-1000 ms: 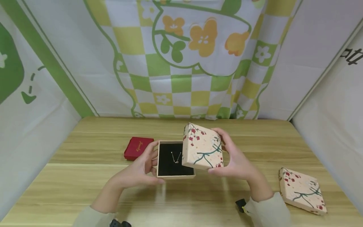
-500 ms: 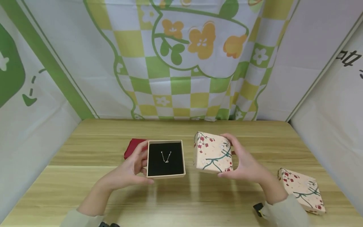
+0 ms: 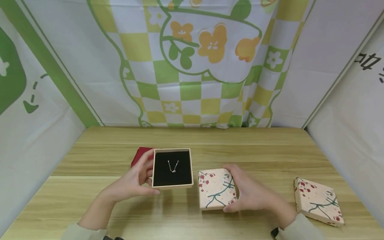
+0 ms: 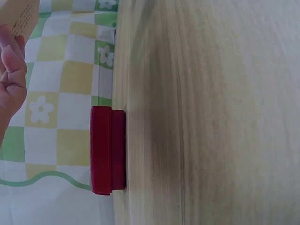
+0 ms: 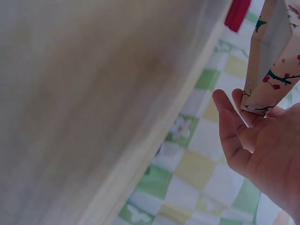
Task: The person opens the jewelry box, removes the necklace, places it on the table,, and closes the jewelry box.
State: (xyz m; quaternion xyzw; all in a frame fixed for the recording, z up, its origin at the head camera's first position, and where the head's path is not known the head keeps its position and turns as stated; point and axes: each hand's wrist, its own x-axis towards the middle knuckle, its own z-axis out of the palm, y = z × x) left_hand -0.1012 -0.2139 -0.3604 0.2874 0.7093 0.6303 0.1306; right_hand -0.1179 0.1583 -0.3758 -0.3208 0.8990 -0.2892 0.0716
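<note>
My left hand [image 3: 133,181] grips the left side of a cream box base [image 3: 172,187], held up off the table. A black pad [image 3: 163,173] fills the base, and a thin silver necklace [image 3: 173,170] lies on it in a V shape. To the right, my right hand [image 3: 247,190] holds the matching box lid [image 3: 214,190], cream with red blossoms and teal branches, by its right side. In the right wrist view the hollow underside of the lid [image 5: 276,79] shows, with the fingers of the right hand [image 5: 262,140] along its edge.
A red jewelry box [image 3: 141,155] stands behind my left hand, partly hidden; the left wrist view shows it shut on the table [image 4: 187,117]. Another blossom-patterned box or lid [image 3: 319,201] lies at the right. A checked curtain [image 3: 192,90] hangs behind the table.
The lid has come away from the base, first to the right, then down toward the front. The left hand has shifted the base left, leaving the whole black pad and necklace in sight.
</note>
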